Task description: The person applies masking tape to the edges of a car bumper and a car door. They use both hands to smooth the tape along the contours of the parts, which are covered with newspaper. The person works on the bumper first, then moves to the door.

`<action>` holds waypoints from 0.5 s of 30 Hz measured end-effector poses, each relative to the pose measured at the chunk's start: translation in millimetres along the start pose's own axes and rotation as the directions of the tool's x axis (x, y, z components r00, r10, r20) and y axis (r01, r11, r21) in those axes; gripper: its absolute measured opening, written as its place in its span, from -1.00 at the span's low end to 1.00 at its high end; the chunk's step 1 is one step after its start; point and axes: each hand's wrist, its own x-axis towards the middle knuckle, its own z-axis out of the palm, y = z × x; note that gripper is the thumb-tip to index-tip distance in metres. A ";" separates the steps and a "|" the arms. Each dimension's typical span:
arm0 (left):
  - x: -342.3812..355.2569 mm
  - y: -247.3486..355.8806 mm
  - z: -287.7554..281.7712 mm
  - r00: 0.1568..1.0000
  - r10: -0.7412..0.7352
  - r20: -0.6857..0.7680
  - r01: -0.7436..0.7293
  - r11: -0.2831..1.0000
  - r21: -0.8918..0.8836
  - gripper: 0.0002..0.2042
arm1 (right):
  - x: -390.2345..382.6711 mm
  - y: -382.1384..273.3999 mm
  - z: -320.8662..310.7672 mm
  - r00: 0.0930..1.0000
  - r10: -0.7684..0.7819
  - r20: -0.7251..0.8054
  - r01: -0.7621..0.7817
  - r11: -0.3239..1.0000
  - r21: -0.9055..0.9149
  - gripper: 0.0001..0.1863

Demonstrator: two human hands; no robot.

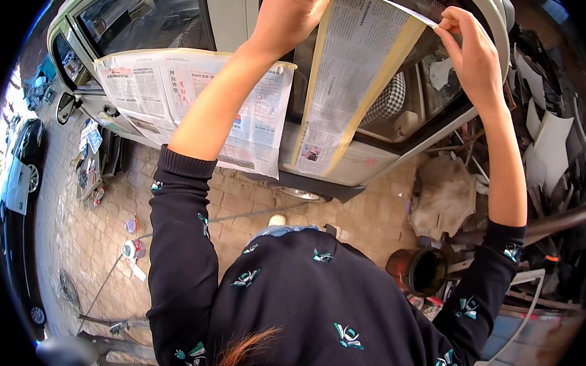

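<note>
Dark embroidered sleeves reach up to a newspaper strip (351,80) held against a pale car (373,164).

Left hand (288,14) presses the strip's upper left corner, fingers closed on it; right hand (469,53) pinches the tape-edged top right corner. Another taped newspaper sheet (152,86) covers the window to the left. Scrap panels (547,140) and a dark bucket (421,269) crowd the right; brick paving (91,239) lies open on the left.

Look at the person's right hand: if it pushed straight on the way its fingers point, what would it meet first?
Probably the newspaper strip that the right hand pinches, with the car's window just behind; depth is unclear.
</note>
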 end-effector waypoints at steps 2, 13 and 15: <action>-7.3 4.1 -3.5 0.998 0.054 0.016 -0.055 0.997 0.055 -0.50 | 1.5 -0.3 -1.0 0.996 -0.090 -0.026 0.091 0.995 0.034 -0.46; -35.3 30.5 -3.9 0.987 0.136 -0.090 -0.125 0.985 0.118 -0.51 | -16.0 -2.1 31.2 0.956 -0.285 -0.063 0.265 0.938 -0.225 -0.74; -48.9 48.2 -9.9 0.991 0.084 -0.102 -0.072 0.990 0.124 -0.50 | -23.6 -19.8 26.9 0.966 -0.230 -0.119 0.213 0.967 -0.139 -0.82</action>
